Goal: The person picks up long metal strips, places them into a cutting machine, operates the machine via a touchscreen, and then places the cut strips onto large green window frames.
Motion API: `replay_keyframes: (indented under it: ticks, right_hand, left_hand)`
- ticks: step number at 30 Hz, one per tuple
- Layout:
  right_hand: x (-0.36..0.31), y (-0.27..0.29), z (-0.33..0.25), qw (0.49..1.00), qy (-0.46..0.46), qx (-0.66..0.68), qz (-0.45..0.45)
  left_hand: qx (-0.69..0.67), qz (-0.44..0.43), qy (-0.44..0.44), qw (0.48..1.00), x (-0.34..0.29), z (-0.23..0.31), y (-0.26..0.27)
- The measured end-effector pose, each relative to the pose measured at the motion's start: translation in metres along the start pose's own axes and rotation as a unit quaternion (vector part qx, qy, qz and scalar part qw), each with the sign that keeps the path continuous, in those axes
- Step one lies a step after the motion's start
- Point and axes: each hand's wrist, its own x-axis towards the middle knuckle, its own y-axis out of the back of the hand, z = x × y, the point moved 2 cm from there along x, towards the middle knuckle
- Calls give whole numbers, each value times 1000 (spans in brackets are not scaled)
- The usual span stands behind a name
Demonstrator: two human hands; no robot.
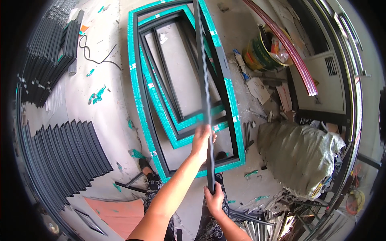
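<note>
L hand (202, 140) & R hand (214, 199) are clamped round long dark-grey straight bar (210, 162); teal-edged dark rect. frame (139, 100) lies beyond L hand.

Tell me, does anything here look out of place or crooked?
Yes. Under the bar, the inner frame lies askew within the outer frame, their sides not parallel. Green scraps litter the floor at left, and strips at lower right lie jumbled, unlike the neat stack at left.

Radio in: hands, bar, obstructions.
Left hand and right hand gripping dark bar. Bar slants above green-edged frames. Green scraps litter floor nearby.
</note>
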Motion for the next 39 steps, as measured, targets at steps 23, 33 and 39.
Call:
replay_keyframes:
  ticks: [23,33,39]
  right_hand:
    - [83,237,-62,825,69,-458,-324]
    - [-71,175,88,948,-66,-292,-106]
    - [67,56,27,980,-7,-199,7]
  left_hand:
    - [713,-220,-583,322,-48,99,43]
    - [624,161,-365,672,23,85,40]
    - [268,-13,60,961,7,-119,42]
